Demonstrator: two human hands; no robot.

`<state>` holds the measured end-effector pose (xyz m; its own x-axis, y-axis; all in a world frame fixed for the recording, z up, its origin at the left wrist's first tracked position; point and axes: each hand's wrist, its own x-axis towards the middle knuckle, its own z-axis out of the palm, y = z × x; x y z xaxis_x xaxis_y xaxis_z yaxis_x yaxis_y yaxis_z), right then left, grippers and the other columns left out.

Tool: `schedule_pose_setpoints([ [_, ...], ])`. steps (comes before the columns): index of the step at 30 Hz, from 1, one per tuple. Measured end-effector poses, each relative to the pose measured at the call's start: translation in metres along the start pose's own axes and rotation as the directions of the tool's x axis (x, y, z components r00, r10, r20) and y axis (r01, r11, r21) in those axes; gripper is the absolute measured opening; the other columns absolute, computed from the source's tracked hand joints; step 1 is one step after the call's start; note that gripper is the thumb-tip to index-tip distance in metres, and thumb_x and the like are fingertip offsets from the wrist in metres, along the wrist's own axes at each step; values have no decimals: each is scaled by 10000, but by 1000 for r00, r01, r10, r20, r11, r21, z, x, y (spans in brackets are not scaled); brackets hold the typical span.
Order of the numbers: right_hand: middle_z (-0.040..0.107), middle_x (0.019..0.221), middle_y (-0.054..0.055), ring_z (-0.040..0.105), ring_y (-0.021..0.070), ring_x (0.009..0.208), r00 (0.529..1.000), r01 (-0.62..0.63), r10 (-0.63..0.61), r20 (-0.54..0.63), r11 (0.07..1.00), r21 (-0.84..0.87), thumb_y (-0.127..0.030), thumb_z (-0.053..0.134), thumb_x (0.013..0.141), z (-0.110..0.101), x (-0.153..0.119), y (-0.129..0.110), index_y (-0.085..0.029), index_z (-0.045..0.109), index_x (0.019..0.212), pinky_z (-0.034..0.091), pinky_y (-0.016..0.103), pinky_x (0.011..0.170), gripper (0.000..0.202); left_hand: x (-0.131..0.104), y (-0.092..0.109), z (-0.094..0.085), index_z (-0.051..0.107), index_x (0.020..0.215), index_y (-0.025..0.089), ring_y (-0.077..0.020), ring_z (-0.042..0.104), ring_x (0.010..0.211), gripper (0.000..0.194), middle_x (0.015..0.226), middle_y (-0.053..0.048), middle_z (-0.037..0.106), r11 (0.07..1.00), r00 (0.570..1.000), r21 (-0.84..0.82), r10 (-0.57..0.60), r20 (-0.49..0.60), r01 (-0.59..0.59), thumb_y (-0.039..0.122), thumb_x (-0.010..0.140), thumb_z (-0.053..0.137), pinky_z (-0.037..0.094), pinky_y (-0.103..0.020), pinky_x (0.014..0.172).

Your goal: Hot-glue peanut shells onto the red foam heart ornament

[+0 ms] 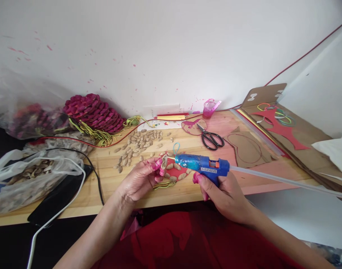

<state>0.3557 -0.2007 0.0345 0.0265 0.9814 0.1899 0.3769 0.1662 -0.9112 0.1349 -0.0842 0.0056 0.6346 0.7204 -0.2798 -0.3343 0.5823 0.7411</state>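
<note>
My left hand [141,177] pinches a small tan shell-like piece [164,163] between thumb and fingers. Wrapped round the handle of a blue glue gun [201,164] is my right hand [225,192]. The gun's nozzle points left and meets or nearly meets the held piece. A long clear glue stick [271,179] sticks out of the gun's back. Below the nozzle lies a red shape [175,172] with several tan pieces round its edge, a teal loop [176,148] at its top and yellow-green threads [164,185] at its bottom.
Loose tan pieces [139,144] are scattered behind my left hand. Black scissors [211,139], a pink cup [210,109] and cut cardboard [250,149] lie farther right. Magenta bundles [94,114], plastic bags [61,175] and a white cable [58,213] are at left.
</note>
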Motion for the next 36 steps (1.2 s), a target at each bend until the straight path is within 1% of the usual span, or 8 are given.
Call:
schedule_pose_setpoints([
  [4, 568, 527, -21, 515, 140, 489, 1000, 6, -6, 6, 1000, 17, -408, 543, 1012, 2, 2, -2, -239, 598, 712, 412, 288, 506, 349, 0, -1, 0, 696, 705, 113, -94, 527, 625, 346, 677, -44, 635, 1000, 1000, 6, 1, 5, -1, 352, 671, 944, 416, -169, 522],
  [9, 559, 520, -9, 528, 150, 509, 1000, 20, -20, -6, 1000, 2, -412, 548, 1011, 3, 3, -1, -249, 562, 619, 440, 295, 536, 425, 0, -2, -1, 713, 737, 107, -88, 532, 626, 336, 690, -41, 638, 1000, 1000, 11, -6, 9, 6, 343, 676, 943, 419, -163, 526],
  [16, 562, 524, 2, 583, 175, 574, 1000, 15, -15, -10, 1000, 1, -434, 546, 1012, 2, 3, -1, -251, 586, 629, 477, 303, 568, 427, 2, -2, -2, 719, 736, 103, -85, 529, 620, 341, 688, -42, 634, 1000, 1000, 10, -13, 7, 13, 346, 666, 948, 426, -162, 526],
  [20, 558, 521, 4, 611, 185, 615, 1000, 5, -5, -13, 1000, 1, -443, 548, 1012, 2, 4, -1, -249, 589, 629, 496, 304, 591, 431, 2, -2, -1, 713, 721, 103, -75, 508, 611, 338, 684, -36, 623, 1000, 1000, 21, -16, 17, 16, 363, 702, 928, 404, -151, 518],
  [25, 558, 521, 4, 590, 177, 595, 1000, 5, -5, -16, 1000, -19, -441, 542, 1013, 2, 5, -2, -245, 577, 618, 475, 296, 567, 442, 4, -3, 1, 703, 703, 101, -72, 503, 599, 334, 678, -37, 619, 999, 1000, 36, -11, 21, 10, 363, 730, 909, 400, -151, 513],
  [30, 557, 521, 5, 531, 159, 543, 1000, -1, 0, -19, 999, -48, -437, 535, 1015, 1, 6, -2, -245, 551, 592, 421, 297, 519, 465, 4, -3, -2, 715, 722, 98, -80, 524, 616, 319, 679, -39, 624, 1000, 1000, 2, -20, 3, 20, 332, 699, 931, 414, -150, 515],
  [36, 542, 532, -13, 505, 141, 559, 999, 35, -37, -25, 996, -86, -372, 518, 1022, 0, 6, 3, -230, 530, 609, 399, 293, 550, 436, 4, -2, -3, 711, 720, 99, -85, 545, 613, 335, 678, -43, 637, 1000, 1000, -3, -29, -6, 29, 340, 685, 941, 427, -152, 513],
])
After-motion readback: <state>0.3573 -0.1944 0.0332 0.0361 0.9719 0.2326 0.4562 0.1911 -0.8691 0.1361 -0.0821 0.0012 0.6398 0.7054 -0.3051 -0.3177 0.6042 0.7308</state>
